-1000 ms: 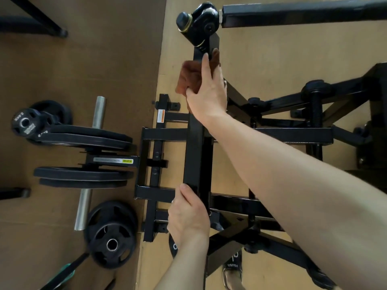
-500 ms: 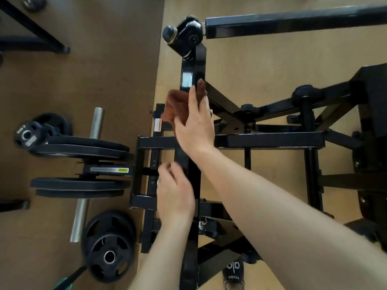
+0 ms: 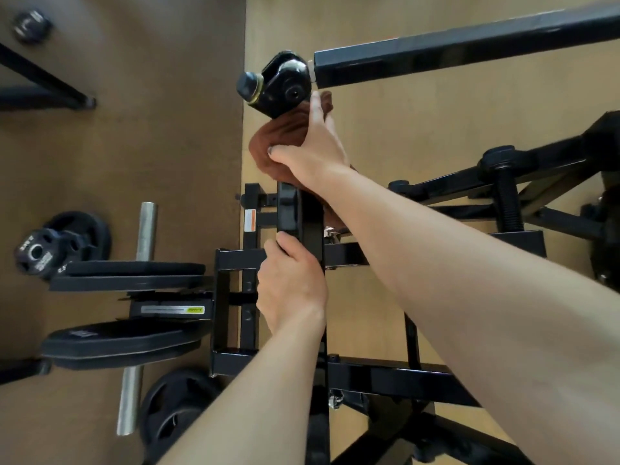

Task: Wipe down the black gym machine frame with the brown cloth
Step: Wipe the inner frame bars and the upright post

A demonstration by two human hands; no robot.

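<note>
Two hands work on one black frame (image 3: 303, 216). The right hand (image 3: 313, 147) holds the single brown cloth (image 3: 280, 137) bunched round the upright bar, thumb curled over the folds and fingers stretched up toward the black pivot knob (image 3: 278, 83) just above its fingertips. Below it on the same bar, the left hand (image 3: 290, 285) grips the bar's edge with curled fingers.

To the left of the left hand lies one steel bar (image 3: 137, 313) loaded with plates; four loaded plates (image 3: 124, 344) can be made out, seen edge-on. Two more plates lie flat on the floor: one (image 3: 177, 411) beneath the left forearm's side, one (image 3: 72, 236) farther left, where a small dumbbell head (image 3: 33, 255) rests.

Compared with half a second ago, the right hand and cloth have climbed the bar from mid-height to right under the knob, and the left hand has shifted up from a loose touch to a firm grip.
</note>
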